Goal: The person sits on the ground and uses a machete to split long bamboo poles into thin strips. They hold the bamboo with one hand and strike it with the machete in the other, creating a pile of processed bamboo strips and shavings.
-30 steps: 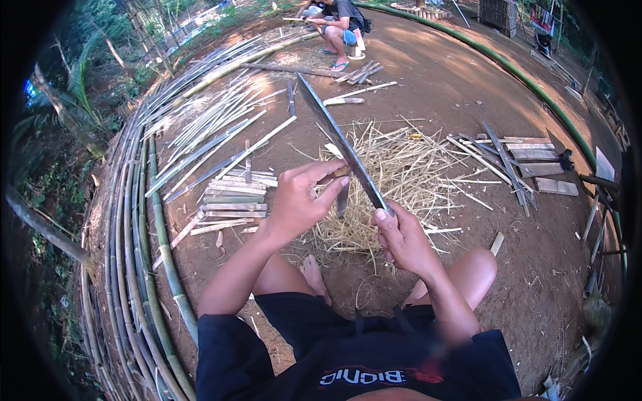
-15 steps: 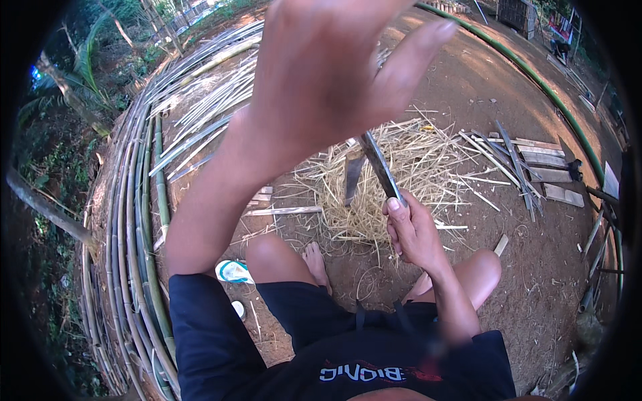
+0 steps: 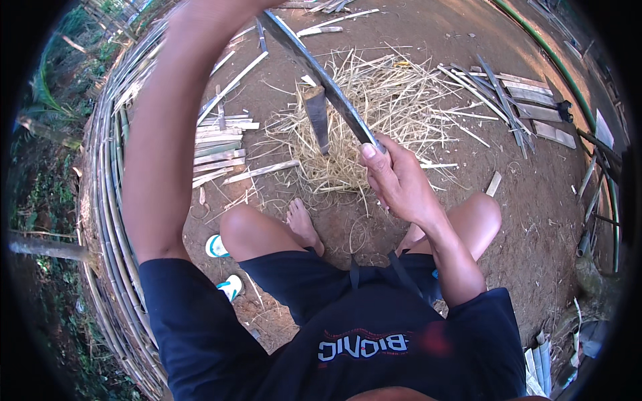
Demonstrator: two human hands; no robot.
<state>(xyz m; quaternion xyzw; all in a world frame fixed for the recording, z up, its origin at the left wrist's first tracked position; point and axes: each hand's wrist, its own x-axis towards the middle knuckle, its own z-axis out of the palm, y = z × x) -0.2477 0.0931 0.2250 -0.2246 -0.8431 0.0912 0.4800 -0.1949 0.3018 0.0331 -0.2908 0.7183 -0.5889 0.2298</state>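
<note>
My right hand [image 3: 394,175] is closed round the near end of a long, narrow bamboo strip [image 3: 317,73], dark on its face with a pale edge. The strip slants up and left toward the top edge of the view. My left arm reaches up, and only the blurred base of my left hand [image 3: 234,8] shows close to the strip's far end; its fingers are cut off. Beneath the strip a dark tapering piece [image 3: 316,120] stands out of a heap of pale shavings [image 3: 374,113]. Whether it is wood or metal I cannot tell.
Split slats [image 3: 217,150] lie left of the heap, with more slats [image 3: 528,100] at the right. Long bamboo poles [image 3: 117,220] line the left side. Flip-flops [image 3: 231,287] lie beside my left leg. A green pole [image 3: 562,63] runs along the far right.
My left hand has moved up and left, mostly out of view. My right hand has shifted slightly left and up with the strip, which now leans further left. The view has tilted down.
</note>
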